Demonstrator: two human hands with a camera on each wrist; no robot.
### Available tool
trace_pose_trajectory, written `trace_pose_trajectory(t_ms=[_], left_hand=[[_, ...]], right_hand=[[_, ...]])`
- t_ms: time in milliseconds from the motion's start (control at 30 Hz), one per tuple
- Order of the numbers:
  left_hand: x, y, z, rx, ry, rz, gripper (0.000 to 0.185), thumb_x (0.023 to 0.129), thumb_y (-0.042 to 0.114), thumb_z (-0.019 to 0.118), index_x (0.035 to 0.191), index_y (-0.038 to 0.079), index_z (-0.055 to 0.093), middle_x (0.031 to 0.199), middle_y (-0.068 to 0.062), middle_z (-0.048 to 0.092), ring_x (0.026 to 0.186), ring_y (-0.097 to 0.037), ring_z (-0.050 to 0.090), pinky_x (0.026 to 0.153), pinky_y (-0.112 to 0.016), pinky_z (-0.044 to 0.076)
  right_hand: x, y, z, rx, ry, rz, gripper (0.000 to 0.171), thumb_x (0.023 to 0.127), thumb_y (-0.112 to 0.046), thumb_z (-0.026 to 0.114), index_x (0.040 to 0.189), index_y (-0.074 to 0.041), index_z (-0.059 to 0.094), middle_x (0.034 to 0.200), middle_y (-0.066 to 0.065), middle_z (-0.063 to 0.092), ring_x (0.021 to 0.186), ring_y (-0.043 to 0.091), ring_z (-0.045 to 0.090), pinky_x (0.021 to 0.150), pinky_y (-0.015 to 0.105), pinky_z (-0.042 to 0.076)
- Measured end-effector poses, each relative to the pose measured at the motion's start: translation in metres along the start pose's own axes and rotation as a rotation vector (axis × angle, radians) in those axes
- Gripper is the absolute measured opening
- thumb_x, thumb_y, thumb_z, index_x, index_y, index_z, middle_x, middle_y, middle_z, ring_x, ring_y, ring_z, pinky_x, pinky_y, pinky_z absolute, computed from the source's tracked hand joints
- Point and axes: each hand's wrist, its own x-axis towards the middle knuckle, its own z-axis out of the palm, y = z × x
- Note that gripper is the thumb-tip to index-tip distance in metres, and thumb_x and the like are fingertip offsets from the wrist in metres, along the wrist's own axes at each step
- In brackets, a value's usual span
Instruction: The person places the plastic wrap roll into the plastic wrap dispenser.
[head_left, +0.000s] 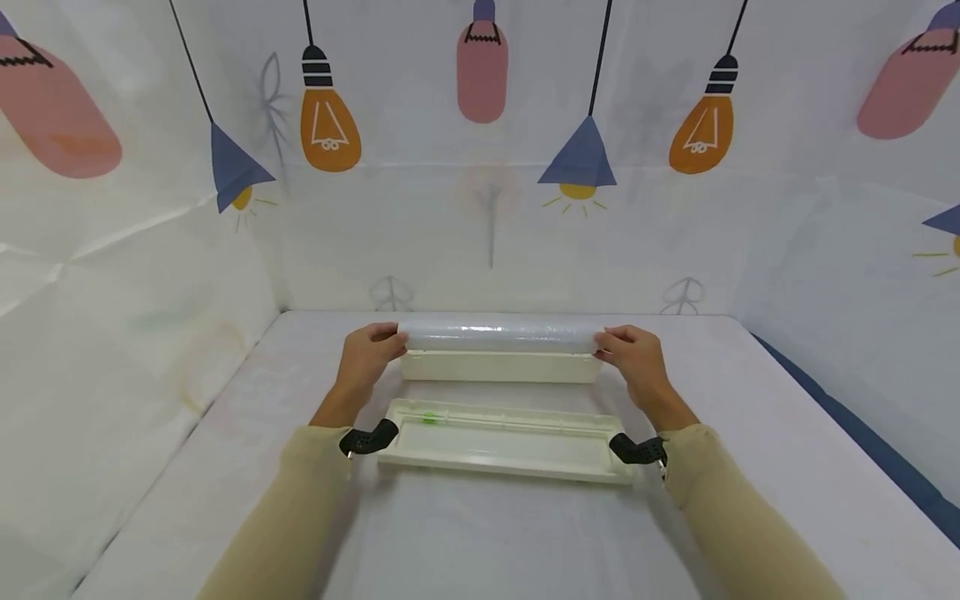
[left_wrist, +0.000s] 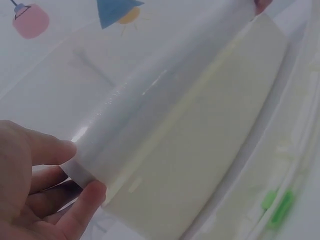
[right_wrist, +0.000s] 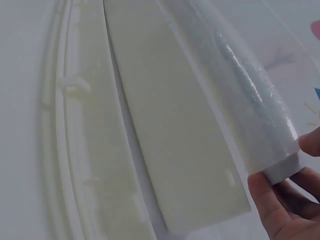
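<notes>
Head view shows my two sleeves closest to me, with a black wrist strap [head_left: 366,439] on each arm. Just past the straps, between my arms, lies the open lid [head_left: 506,437] of a long cream box, flat on the white table [head_left: 480,533]. It has a little green slider [head_left: 429,418] near my left side.

A bit farther out, right under my hands, is the deep half of the box, the tray [head_left: 501,367]. It lies sideways, from my left to my right.

Above the tray I hold the roll of clear wrap [head_left: 501,336]. The roll also runs left to right, the same way as the tray. It sits just over the tray's far edge, very close to it; I cannot tell if it touches.

My left hand [head_left: 367,357] grips the left end of the roll. From the left wrist, I see my thumb [left_wrist: 82,207] under the end and a finger on top. My right hand [head_left: 636,354] grips the right end, with fingertips [right_wrist: 267,200] curled round it. Both hands are about as near to the tray as each other, one at each end.

Farthest away is the wall with painted lamps [head_left: 330,117].
</notes>
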Motion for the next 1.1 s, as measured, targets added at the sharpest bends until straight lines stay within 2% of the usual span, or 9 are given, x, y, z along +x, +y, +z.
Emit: trace_pose_trajectory(t_ms=[167,233,433,633,800,967,1100], left_hand=[[0.004,0.004,0.002,-0.038,0.001,-0.007,0.048,0.096,0.007,0.067,0.139,-0.007,0.052,0.134,-0.023,0.057,0.115,-0.036,0.063,0.089,-0.027,0.055],[0.005,0.005,0.003,-0.021,-0.004,-0.013,0.047,0.096,0.007,0.067,0.138,-0.006,0.053,0.134,-0.022,0.058,0.114,-0.035,0.063,0.089,-0.025,0.055],[0.008,0.007,0.006,0.005,-0.020,0.008,0.045,0.096,0.007,0.066,0.138,-0.007,0.054,0.134,-0.024,0.058,0.115,-0.035,0.062,0.095,-0.031,0.053],[0.010,0.005,0.011,0.066,-0.010,0.000,0.046,0.097,0.010,0.065,0.140,-0.005,0.054,0.134,-0.023,0.059,0.115,-0.039,0.063,0.098,-0.036,0.052],[0.013,0.005,0.014,0.124,0.013,0.005,0.043,0.097,0.010,0.066,0.137,-0.004,0.058,0.132,-0.022,0.062,0.110,-0.035,0.066,0.098,-0.038,0.051],[0.017,0.009,0.013,0.178,0.028,0.017,0.042,0.096,0.009,0.068,0.134,-0.005,0.060,0.125,-0.023,0.065,0.100,-0.028,0.071,0.096,-0.037,0.053],[0.019,0.010,0.010,0.218,0.004,0.017,0.043,0.097,0.011,0.067,0.136,-0.004,0.059,0.125,-0.022,0.066,0.100,-0.025,0.071,0.096,-0.037,0.053]], right_hand=[[0.005,0.001,0.000,-0.001,-0.001,0.007,0.027,0.096,-0.006,0.065,0.112,0.016,0.057,0.112,0.020,0.058,0.089,0.014,0.066,0.083,0.029,0.058],[0.007,0.001,-0.001,-0.001,-0.005,0.010,0.028,0.096,-0.006,0.065,0.112,0.016,0.057,0.113,0.020,0.058,0.088,0.013,0.066,0.084,0.030,0.058],[0.010,0.003,-0.003,-0.009,-0.012,0.026,0.029,0.097,-0.007,0.065,0.112,0.015,0.057,0.115,0.021,0.057,0.089,0.013,0.065,0.084,0.030,0.058],[0.010,0.005,-0.006,-0.006,-0.016,0.041,0.029,0.097,-0.008,0.065,0.113,0.015,0.057,0.116,0.021,0.056,0.092,0.017,0.066,0.085,0.030,0.057],[0.012,0.007,-0.007,-0.007,-0.019,0.060,0.027,0.098,-0.009,0.065,0.111,0.014,0.057,0.116,0.021,0.056,0.090,0.015,0.065,0.084,0.029,0.058],[0.014,0.004,-0.005,0.016,-0.014,0.061,0.027,0.097,-0.008,0.065,0.110,0.014,0.058,0.115,0.020,0.056,0.104,0.031,0.064,0.083,0.029,0.058],[0.014,0.002,-0.004,0.015,-0.011,0.065,0.028,0.098,-0.008,0.064,0.111,0.015,0.057,0.118,0.021,0.055,0.114,0.040,0.059,0.084,0.028,0.057]])
